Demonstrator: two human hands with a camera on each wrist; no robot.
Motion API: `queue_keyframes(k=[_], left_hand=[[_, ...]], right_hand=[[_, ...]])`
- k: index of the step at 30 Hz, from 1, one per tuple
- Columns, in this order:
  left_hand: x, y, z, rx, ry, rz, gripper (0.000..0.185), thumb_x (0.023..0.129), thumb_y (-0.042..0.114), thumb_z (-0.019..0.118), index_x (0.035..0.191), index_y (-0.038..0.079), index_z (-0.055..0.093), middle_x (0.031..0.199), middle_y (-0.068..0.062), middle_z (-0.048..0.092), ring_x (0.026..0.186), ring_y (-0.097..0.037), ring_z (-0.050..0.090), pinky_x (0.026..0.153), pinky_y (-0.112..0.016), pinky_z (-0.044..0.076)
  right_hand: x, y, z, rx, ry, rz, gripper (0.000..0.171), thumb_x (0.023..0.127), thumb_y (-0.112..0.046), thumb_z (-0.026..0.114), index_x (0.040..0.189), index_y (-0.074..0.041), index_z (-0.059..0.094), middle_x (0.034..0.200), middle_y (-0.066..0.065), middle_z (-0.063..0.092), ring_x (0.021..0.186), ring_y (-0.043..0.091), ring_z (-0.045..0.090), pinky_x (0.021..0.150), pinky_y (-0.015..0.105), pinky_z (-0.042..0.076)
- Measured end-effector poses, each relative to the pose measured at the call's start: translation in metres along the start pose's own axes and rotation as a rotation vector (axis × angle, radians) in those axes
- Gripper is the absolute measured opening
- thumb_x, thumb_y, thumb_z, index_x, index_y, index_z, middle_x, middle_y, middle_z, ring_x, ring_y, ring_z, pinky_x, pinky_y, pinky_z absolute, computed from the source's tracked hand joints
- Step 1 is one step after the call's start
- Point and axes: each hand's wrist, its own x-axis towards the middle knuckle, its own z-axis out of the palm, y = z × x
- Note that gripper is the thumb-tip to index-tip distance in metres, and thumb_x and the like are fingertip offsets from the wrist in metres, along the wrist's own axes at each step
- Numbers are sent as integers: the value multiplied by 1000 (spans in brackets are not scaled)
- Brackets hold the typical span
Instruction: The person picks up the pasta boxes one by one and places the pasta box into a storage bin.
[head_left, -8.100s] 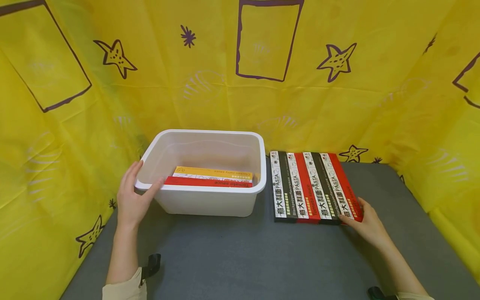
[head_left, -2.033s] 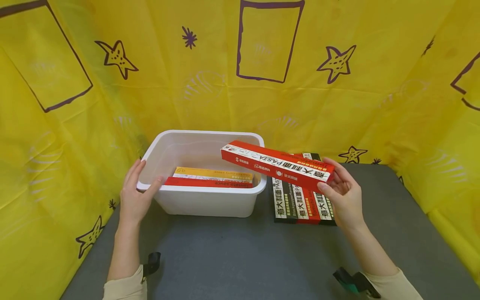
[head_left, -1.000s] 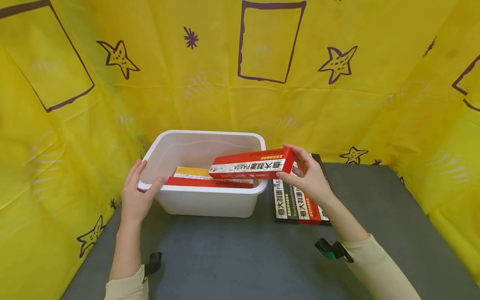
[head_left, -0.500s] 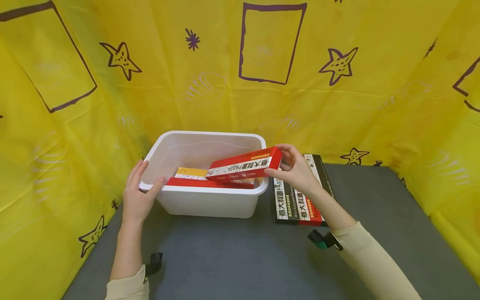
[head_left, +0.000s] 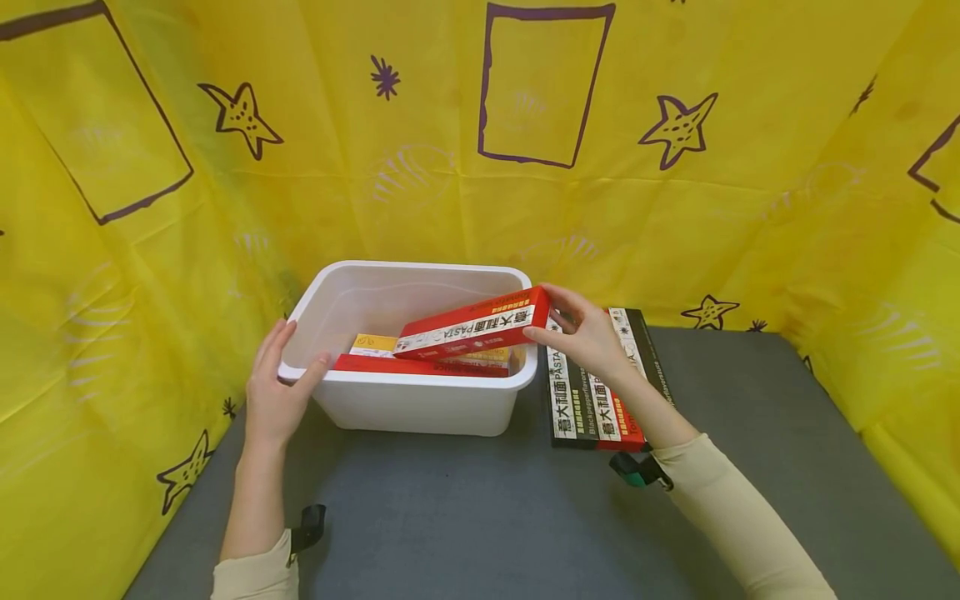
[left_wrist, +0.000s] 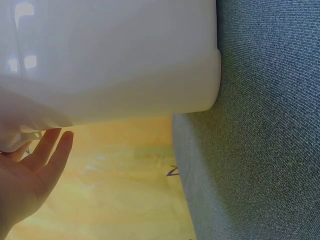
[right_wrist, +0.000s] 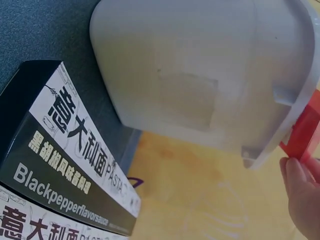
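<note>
My right hand (head_left: pixel 588 337) pinches the right end of a red tomato sauce pasta box (head_left: pixel 472 325), thumb in front and fingers behind. The box slants down to the left, its lower end inside a white plastic tub (head_left: pixel 420 408) and its held end over the right rim. Below it in the tub lie another red box (head_left: pixel 375 364) and a yellow box (head_left: pixel 375 342), partly covered. My left hand (head_left: pixel 276 392) holds the tub's front left corner, thumb on the front rim. In the right wrist view, fingers (right_wrist: pixel 295 187) grip the red box (right_wrist: pixel 304 131) beyond the rim.
To the right of the tub, several black and red pasta boxes (head_left: pixel 562 408) lie side by side on the grey table (head_left: pixel 450 517), partly behind my right hand and forearm. A yellow patterned cloth (head_left: pixel 420 208) surrounds the table at the back and sides.
My right hand took a red pasta box from the right end of the row, carried it left over the tub and tipped its far end inside. Lately it slid further left. My left hand stayed.
</note>
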Motion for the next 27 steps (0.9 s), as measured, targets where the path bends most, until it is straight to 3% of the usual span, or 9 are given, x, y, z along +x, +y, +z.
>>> queue_keyframes(k=[7,19,27], left_hand=[[0,-2,0,-4,8,6,65,86,31,71,146,20,48,154,3,37,140,-23,32,108,-60,28],[0,-2,1,-17,9,-1,65,85,31,72,145,21,48,153,5,37,140,-22,32,107,-60,29],[1,-2,1,-6,17,6,66,85,31,71,145,20,48,153,4,38,139,-23,33,107,-61,29]], right_hand=[[0,0,8,-86,3,-33,72,79,-23,83,142,-12,50,141,7,52,132,23,47,101,34,43],[-1,1,18,-402,-48,-138,72,84,-36,75,146,-11,47,150,7,42,139,26,36,107,53,33],[-4,4,20,-425,-31,-221,55,89,-25,71,138,-6,55,146,10,47,137,28,38,107,54,33]])
